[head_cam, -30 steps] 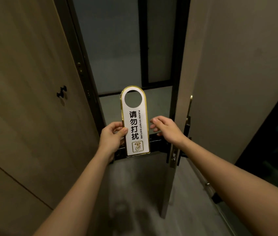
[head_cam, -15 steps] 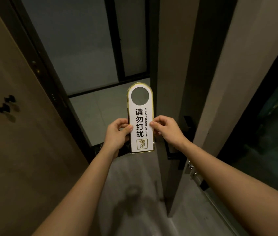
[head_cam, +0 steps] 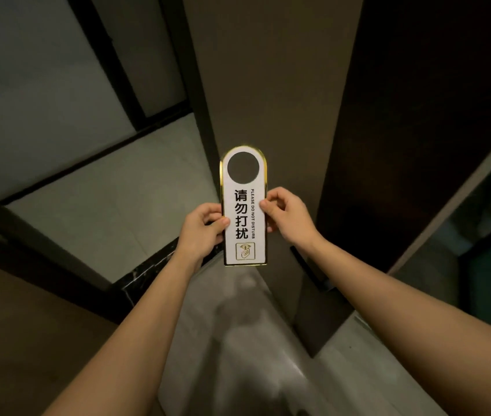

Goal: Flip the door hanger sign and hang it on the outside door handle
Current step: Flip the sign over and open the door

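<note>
Between both hands, door hanger sign [head_cam: 243, 211], upright, reading "PLEASE DO NOT DISTURB"

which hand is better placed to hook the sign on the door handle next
Probably the right hand. It pinches the sign on the edge nearest the dark door handle, which sits just below its wrist; the left hand is on the far side.

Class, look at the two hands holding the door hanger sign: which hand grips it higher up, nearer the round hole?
The right hand pinches the door hanger sign higher; the left hand grips lower.
</note>
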Motion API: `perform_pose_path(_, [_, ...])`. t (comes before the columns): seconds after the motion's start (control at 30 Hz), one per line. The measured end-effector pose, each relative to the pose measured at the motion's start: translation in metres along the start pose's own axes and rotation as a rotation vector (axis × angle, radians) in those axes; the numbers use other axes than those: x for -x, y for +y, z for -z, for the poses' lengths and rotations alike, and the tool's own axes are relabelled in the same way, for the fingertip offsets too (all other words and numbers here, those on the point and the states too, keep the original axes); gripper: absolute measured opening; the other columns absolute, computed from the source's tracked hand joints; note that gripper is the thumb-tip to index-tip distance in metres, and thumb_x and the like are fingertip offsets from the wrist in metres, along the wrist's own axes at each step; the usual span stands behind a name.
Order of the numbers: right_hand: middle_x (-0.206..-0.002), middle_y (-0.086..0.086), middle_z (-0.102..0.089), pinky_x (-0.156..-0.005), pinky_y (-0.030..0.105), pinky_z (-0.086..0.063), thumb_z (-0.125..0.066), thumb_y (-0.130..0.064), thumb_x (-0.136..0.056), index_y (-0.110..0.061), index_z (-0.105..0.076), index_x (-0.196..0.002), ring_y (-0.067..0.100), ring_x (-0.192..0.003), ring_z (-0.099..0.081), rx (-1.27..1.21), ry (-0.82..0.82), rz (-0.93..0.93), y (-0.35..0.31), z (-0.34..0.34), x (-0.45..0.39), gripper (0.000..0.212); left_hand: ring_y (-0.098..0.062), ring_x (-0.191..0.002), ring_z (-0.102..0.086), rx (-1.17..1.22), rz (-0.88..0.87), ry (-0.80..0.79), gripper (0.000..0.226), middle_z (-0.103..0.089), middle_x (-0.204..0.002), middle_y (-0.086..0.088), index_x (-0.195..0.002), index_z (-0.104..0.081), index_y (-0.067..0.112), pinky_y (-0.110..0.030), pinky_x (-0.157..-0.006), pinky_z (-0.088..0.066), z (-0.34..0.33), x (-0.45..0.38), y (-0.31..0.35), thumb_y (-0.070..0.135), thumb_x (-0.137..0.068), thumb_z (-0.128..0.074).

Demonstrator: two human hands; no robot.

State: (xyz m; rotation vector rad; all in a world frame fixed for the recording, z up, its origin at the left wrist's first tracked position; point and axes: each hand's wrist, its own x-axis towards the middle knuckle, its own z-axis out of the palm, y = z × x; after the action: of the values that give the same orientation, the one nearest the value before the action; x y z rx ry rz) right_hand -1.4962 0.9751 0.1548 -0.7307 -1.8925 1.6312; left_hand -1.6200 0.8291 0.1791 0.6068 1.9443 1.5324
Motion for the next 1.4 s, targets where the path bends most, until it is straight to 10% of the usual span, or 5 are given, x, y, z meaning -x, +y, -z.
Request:
perform_pose_path(0.7, [-0.092,0.008,-0.074,-0.064,0.043,-0.063,-0.059,-0.028,-0.096,-0.018,-0.055,-0.081,0.027,-0.081,-0.074,0.045,0.714,-0.373,0.096,0.028,0.014,0.018,-0.016,-0.092,-0.070,-0.266,0.055,-0.757,0.020,-0.075,-0.097,0.000,-0.096,-0.067,0.027,-0.035,-0.079,-0.055,-0.112,-0.155,-0.066,0.008,-0.091,-0.065])
perform_pose_path(1.4, [-0.106,-0.003,-0.071,-0.077,0.031,-0.061,-0.059,-0.034,-0.093,-0.017,-0.062,-0.103,0.011,-0.092,-0.070,0.241,0.616,-0.537,0.191,0.099,0.009,0.020,-0.022,-0.100,-0.068,-0.302,0.100,-0.792,0.021,-0.071,-0.103,-0.009,-0.105,-0.067,0.009,-0.038,-0.091,-0.055,-0.237,-0.190,-0.141,-0.004,-0.090,-0.061])
